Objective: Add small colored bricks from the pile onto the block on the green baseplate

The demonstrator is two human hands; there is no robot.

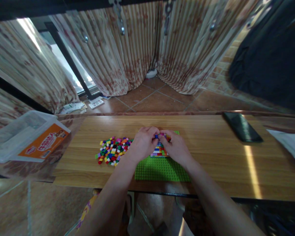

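My left hand [144,141] is closed in a pinch at the far part of the green baseplate [162,171], with a small blue toy brick [156,136] at its fingertips. Beside it, my right hand [176,147] curls its thumb and fingers around the far right side of a multicoloured brick build [159,151]. That build stands on the baseplate in rows of white, red, blue, orange and other bricks. Both hands cover much of its far part. A loose pile of small coloured bricks [114,150] lies left of my left hand, partly behind it.
The wooden table [211,157] carries a black phone [243,127] at the right, near white paper [288,142]. A clear plastic box [22,121] with an orange label stands at the left. Curtains [132,49] hang beyond the table, and a dark cloth [270,55] is at the far right.
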